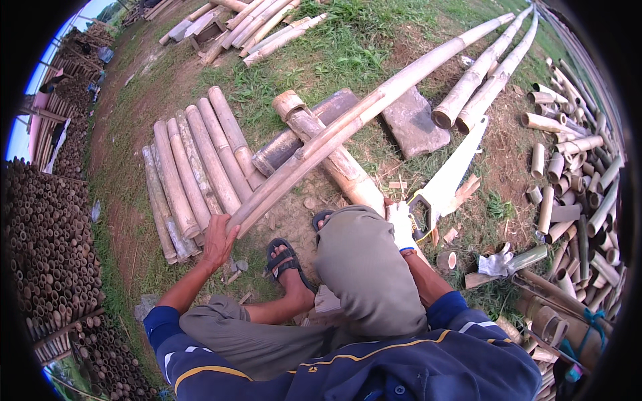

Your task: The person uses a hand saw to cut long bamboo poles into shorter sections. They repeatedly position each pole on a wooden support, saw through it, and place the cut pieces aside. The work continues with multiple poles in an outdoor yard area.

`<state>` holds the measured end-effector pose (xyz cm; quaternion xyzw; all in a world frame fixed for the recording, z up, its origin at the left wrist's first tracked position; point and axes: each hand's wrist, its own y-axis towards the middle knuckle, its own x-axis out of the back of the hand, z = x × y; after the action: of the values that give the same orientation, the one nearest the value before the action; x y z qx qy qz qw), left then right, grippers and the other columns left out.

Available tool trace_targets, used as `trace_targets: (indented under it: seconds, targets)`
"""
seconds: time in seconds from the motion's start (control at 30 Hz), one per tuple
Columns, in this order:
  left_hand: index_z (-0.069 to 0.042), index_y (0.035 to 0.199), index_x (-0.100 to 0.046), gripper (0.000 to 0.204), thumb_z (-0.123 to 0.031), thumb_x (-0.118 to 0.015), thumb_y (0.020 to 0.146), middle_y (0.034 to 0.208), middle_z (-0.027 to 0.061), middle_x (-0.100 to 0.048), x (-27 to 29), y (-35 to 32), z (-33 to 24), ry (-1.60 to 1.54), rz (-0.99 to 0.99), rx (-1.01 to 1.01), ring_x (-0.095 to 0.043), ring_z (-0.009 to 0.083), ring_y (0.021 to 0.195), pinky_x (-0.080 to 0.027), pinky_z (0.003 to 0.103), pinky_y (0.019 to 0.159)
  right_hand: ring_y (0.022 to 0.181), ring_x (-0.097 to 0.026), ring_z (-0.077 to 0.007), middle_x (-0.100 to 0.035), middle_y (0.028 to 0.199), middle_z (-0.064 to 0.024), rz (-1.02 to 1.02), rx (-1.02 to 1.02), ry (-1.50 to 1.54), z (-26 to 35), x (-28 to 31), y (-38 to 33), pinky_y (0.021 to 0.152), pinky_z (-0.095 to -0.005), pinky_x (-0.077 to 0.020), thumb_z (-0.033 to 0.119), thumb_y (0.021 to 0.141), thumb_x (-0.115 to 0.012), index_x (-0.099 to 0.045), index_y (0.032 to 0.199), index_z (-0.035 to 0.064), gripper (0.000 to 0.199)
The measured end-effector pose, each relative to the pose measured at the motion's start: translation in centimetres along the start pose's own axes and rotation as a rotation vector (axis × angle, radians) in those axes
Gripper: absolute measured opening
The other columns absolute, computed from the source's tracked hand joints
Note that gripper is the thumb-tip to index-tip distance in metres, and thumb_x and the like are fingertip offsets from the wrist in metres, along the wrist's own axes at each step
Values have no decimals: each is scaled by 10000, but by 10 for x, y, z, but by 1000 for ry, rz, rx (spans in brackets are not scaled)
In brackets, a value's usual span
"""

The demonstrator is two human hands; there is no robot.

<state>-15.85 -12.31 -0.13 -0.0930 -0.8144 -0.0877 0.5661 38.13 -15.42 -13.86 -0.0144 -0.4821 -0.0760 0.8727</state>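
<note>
My bare left hand (219,242) grips the near end of a long bamboo pole (401,83), which slants away to the upper right. The pole rests across a thicker bamboo piece (344,167) with a notch near its far end. My right hand (402,226), in a white glove, is closed at the black and yellow handle of a hand saw (438,187); part of its grip is hidden. The saw's broad pale blade points up and right, away from the pole. My knee is beside the thick bamboo's near end.
Several cut bamboo lengths (200,167) lie side by side at left. A dark log (281,150) and a flat stone slab (416,123) are beyond the pole. Two long poles (478,87) extend far right. Offcuts (588,180) heap at right; stacked bamboo (50,234) lines the left.
</note>
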Motion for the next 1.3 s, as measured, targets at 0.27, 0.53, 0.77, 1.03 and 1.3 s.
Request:
trace_targets:
  seconds: [0.27,0.53,0.77,1.03,1.3]
  targets:
    - [-39,1497,-563,584,-399,-687,1055,1422,192,-551,-5,53,-34,233,-13,-191,-532,406,1292,-429,542,1112,1144,-623,-462,-609,1202,-271,-60,31,12,26,22,-1,981,-547,-534,488,963,-735,-635,1390,-33,681]
    - [4,1654,-366,939,-456,-800,959,1397,263,-610,-46,157,-108,127,49,-260,-549,440,1296,-423,549,1139,1084,-615,-456,-620,1128,-269,-24,20,53,29,44,-2,956,-541,-526,510,966,-716,-644,1390,-6,672]
    - [-32,1693,-228,1308,-242,-1024,676,1275,358,-704,-68,200,-131,-20,189,-41,-676,542,1178,-519,568,1039,1064,-635,-439,-627,1117,-259,-66,37,78,23,46,-8,953,-521,-538,525,982,-700,-677,1345,22,621]
    - [-31,1659,-267,1244,-257,-967,655,1220,369,-719,-49,189,-97,28,252,-3,-699,537,1151,-548,549,1030,1078,-630,-433,-640,1120,-243,-91,26,96,26,49,-9,959,-521,-542,509,971,-722,-689,1309,17,598]
    - [-19,1668,-316,1189,-503,-931,773,1362,336,-651,27,95,-78,29,436,132,-632,529,1280,-497,563,1082,1094,-621,-430,-624,1144,-237,-84,29,129,21,43,-11,979,-527,-531,498,975,-725,-679,1293,0,592]
